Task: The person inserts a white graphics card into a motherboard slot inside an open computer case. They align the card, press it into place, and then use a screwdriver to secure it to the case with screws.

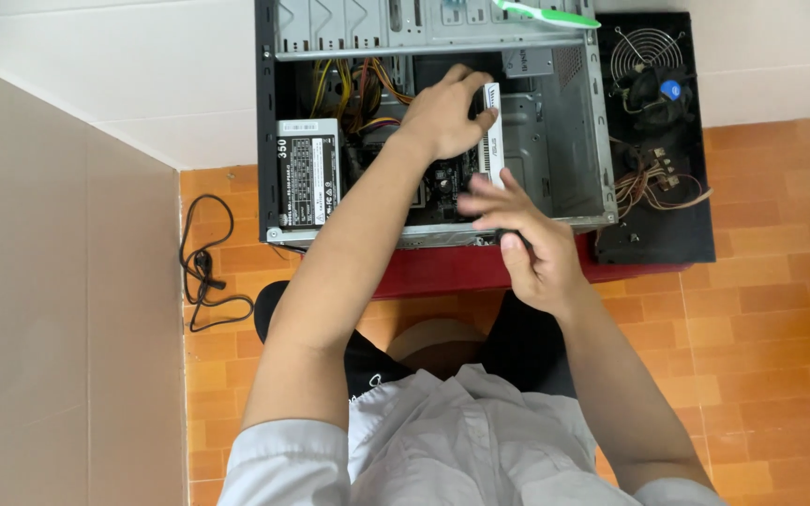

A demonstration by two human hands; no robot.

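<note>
The fingers of the left hand [442,114] are curled around the top edge of a white expansion card [492,133], which stands upright inside the open computer case [569,122], near the middle of the chassis and just above the dark motherboard [442,178]. The fingers of the right hand [529,245] are partly spread at the tips, while the lower fingers and thumb close on a small dark object [515,236] at the front rim of the case; what this object is cannot be told. The right fingertips lie just below the lower end of the card, near it, but contact cannot be confirmed. The case lies on its side with the cover removed. A grey power supply [308,172] sits in its left section, and a bundle of yellow, red and black wires [356,89] runs from it behind the left hand. Empty metal drive bays [367,23] span the far edge, and a green and white tool [546,14] rests across the far right corner. To the right, a black side panel [658,239] lies flat, carrying a round fan [658,89] and loose cables [653,183]. The case rests on a red desk [442,272]. A black cord [206,267] lies coiled on the orange tiled floor [780,281] at the left. The person wears a light shirt [442,440].
</note>
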